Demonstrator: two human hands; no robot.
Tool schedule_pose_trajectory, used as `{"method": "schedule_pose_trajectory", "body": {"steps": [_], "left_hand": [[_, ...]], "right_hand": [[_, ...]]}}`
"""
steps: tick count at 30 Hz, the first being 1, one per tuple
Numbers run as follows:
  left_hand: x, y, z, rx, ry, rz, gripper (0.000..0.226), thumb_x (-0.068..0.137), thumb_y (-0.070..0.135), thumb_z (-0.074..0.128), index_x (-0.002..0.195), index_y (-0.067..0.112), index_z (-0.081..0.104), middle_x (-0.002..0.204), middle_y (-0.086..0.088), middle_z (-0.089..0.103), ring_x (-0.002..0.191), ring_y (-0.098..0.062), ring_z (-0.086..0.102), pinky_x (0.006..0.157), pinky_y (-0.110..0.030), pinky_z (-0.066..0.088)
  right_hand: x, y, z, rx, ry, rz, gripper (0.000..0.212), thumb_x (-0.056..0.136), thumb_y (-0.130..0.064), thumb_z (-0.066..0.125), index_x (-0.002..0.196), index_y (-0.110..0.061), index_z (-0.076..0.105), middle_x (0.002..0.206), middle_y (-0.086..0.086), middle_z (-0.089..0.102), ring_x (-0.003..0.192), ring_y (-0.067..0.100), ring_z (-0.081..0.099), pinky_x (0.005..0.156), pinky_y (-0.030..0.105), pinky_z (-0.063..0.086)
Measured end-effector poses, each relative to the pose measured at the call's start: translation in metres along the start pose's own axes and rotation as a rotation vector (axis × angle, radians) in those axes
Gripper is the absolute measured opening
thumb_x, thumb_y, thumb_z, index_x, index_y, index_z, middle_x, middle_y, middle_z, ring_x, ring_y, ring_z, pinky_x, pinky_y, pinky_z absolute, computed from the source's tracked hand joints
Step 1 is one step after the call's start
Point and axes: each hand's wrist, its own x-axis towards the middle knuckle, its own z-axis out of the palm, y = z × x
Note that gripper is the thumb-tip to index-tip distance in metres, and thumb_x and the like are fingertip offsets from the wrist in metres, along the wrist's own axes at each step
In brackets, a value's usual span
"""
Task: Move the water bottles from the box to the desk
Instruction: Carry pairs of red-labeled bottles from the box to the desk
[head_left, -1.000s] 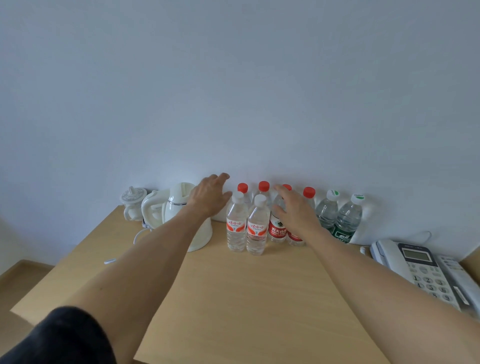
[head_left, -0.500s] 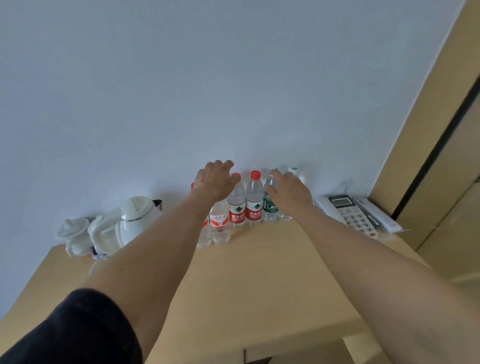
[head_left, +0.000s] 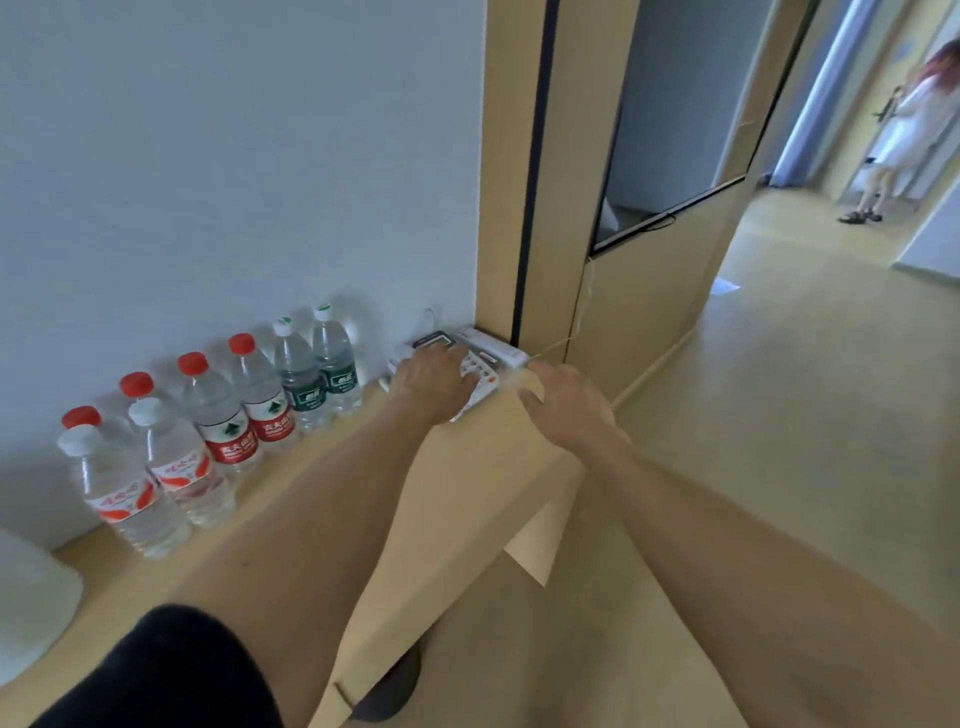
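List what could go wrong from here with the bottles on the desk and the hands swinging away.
1. The left hand hangs open just above the desk phone; it might knock the phone, which sits near the desk corner.
2. The water bottles stand packed in a tight row against the wall; a brush from the left forearm could topple several.
3. The right hand is already past the desk edge with the head turned away, so any bump may go unseen.
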Motion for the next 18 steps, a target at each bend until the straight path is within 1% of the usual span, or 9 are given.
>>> {"method": "schedule_pose_trajectory", "body": {"steps": [2, 4, 6, 8, 11, 13, 18], "left_hand": [[0.008, 0.038, 0.010, 0.002, -0.027, 0.080, 0.045, 0.103, 0.043, 0.043, 0.139, 0.017, 0.051, 0.136, -0.013, 0.057, 0.127, -0.033, 0.050, 0.101, -0.047, 0.045], [0.016, 0.076, 0.019, 0.026, -0.053, 0.162, 0.047, 0.104, 0.044, 0.041, 0.141, 0.017, 0.050, 0.136, -0.013, 0.056, 0.127, -0.034, 0.050, 0.101, -0.049, 0.044], [0.024, 0.115, 0.029, 0.002, -0.068, 0.222, 0.046, 0.103, 0.044, 0.043, 0.139, 0.017, 0.053, 0.134, -0.012, 0.059, 0.124, -0.033, 0.053, 0.098, -0.048, 0.046], [0.035, 0.157, 0.041, 0.002, -0.100, 0.276, 0.043, 0.103, 0.043, 0.044, 0.135, 0.017, 0.054, 0.132, -0.012, 0.061, 0.122, -0.033, 0.055, 0.097, -0.045, 0.047], [0.049, 0.221, 0.063, 0.021, -0.157, 0.334, 0.047, 0.103, 0.044, 0.043, 0.142, 0.018, 0.050, 0.141, -0.011, 0.057, 0.131, -0.032, 0.050, 0.104, -0.043, 0.044], [0.056, 0.264, 0.079, 0.024, -0.178, 0.361, 0.049, 0.103, 0.046, 0.043, 0.144, 0.019, 0.048, 0.143, -0.010, 0.056, 0.132, -0.031, 0.050, 0.105, -0.042, 0.043], [0.069, 0.370, 0.120, 0.010, -0.238, 0.474, 0.050, 0.103, 0.044, 0.042, 0.147, 0.020, 0.045, 0.146, -0.010, 0.053, 0.134, -0.032, 0.047, 0.109, -0.042, 0.041]], "right_hand": [[-0.009, 0.038, -0.010, 0.007, 0.015, 0.087, 0.052, 0.101, -0.049, 0.042, 0.148, -0.027, 0.041, 0.136, 0.014, 0.052, 0.123, 0.035, 0.052, 0.098, 0.046, 0.049], [-0.017, 0.074, -0.018, -0.006, 0.016, 0.148, 0.054, 0.101, -0.050, 0.041, 0.148, -0.024, 0.042, 0.140, 0.015, 0.051, 0.126, 0.037, 0.051, 0.101, 0.048, 0.047], [-0.026, 0.110, -0.025, 0.002, 0.022, 0.213, 0.054, 0.100, -0.051, 0.042, 0.146, -0.022, 0.044, 0.141, 0.015, 0.052, 0.128, 0.037, 0.051, 0.103, 0.047, 0.046], [-0.036, 0.148, -0.033, 0.027, 0.045, 0.288, 0.055, 0.098, -0.053, 0.043, 0.145, -0.024, 0.045, 0.138, 0.015, 0.054, 0.127, 0.036, 0.052, 0.100, 0.045, 0.046], [-0.052, 0.205, -0.045, 0.023, 0.057, 0.368, 0.054, 0.097, -0.053, 0.045, 0.144, -0.028, 0.046, 0.137, 0.014, 0.056, 0.126, 0.034, 0.053, 0.098, 0.043, 0.046], [-0.062, 0.244, -0.055, 0.017, 0.053, 0.407, 0.053, 0.097, -0.053, 0.046, 0.144, -0.028, 0.046, 0.137, 0.013, 0.056, 0.126, 0.034, 0.054, 0.097, 0.043, 0.046], [-0.088, 0.341, -0.087, -0.016, 0.033, 0.516, 0.054, 0.100, -0.054, 0.042, 0.147, -0.028, 0.042, 0.144, 0.010, 0.052, 0.133, 0.032, 0.049, 0.102, 0.043, 0.043]]}}
